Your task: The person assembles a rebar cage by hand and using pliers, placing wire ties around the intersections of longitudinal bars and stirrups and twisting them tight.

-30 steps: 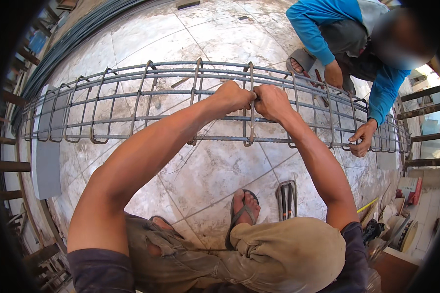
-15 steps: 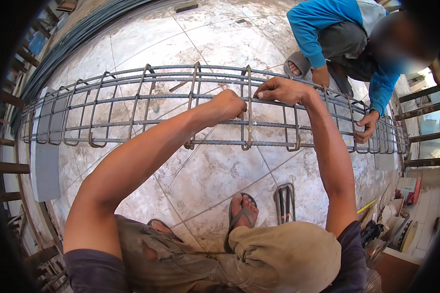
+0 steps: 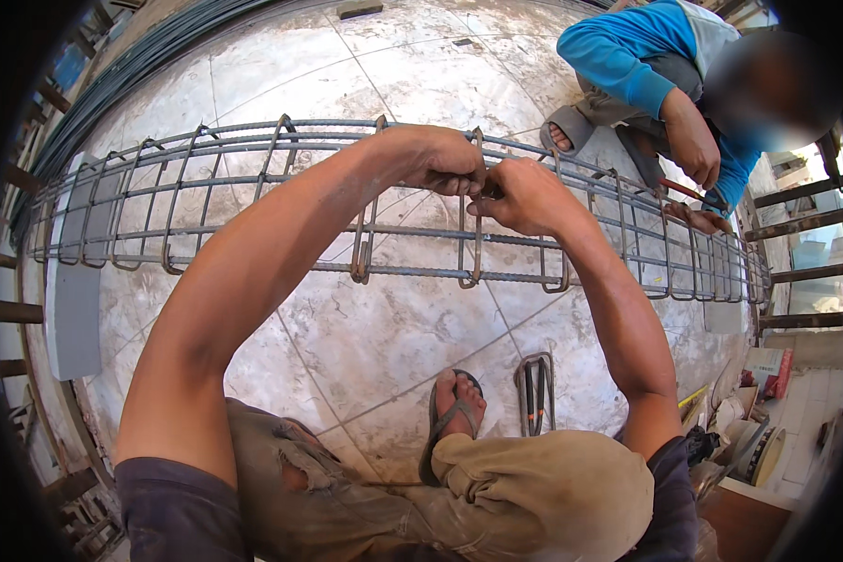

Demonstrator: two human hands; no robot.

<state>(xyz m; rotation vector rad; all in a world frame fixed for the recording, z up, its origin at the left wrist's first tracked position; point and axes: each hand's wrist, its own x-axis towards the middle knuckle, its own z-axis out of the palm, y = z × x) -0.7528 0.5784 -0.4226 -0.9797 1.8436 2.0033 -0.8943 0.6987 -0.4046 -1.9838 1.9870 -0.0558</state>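
Observation:
A long cage of steel rebar (image 3: 398, 273), with square stirrups along it, lies across the view in front of me. Both hands meet at one stirrup (image 3: 478, 248) near the middle of the cage. My left hand (image 3: 451, 159) reaches over the upper bars with its fingers curled and pressed together beside that stirrup. From the other side, my right hand (image 3: 526, 199) pinches close to the left fingertips, at the crossing of stirrup and bar. Whatever lies between the fingers is too small and hidden to name.
A co-worker in a blue sleeve (image 3: 609, 66) crouches at the far right, holding a red-handled tool (image 3: 681, 189) at the cage. Pincers (image 3: 534, 398) lie inside a loose stirrup near my foot. Grey blocks (image 3: 73, 318) support the left end; bundled rebar (image 3: 150, 80) lies behind.
My left hand has moved up and right over the upper bar, and my right hand has dropped slightly to meet it. The co-worker's hands have shifted, and a red-handled tool now shows.

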